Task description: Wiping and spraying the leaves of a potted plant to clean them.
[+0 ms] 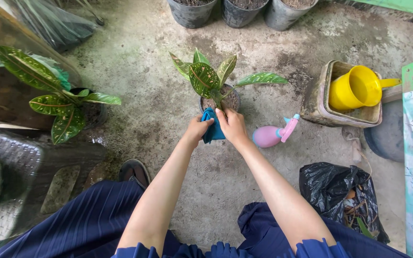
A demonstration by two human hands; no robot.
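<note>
Holding a blue cloth [212, 128] between both hands at the near rim of a small dark pot [229, 101]. Left hand [198, 129]: grip pinched on the cloth's left edge. Right hand [233, 126]: grip folded over the cloth's right side, fingertips up at the stem base of the spotted-leaf plant [211, 76] that stands in the pot. Cloth touches the pot rim.

Surface: bare concrete floor [144, 67], grey, stained with green patches and dark soil marks, damp-looking left of the grip. Just right of the grip, a pink spray bottle [273, 134] lies on its side. Farther right, a yellow watering can [357, 88] sits inside a worn square container [317, 102]. Right and nearer the person, a black plastic bag [340, 193] holds dry debris. Well left of the grip, a second spotted plant [56, 98] in a dark pot. Beyond the grip, three grey pots [240, 12] of soil in a row. Below the grip, dark blue pleated clothing [87, 220] and a sandal [135, 172].
</note>
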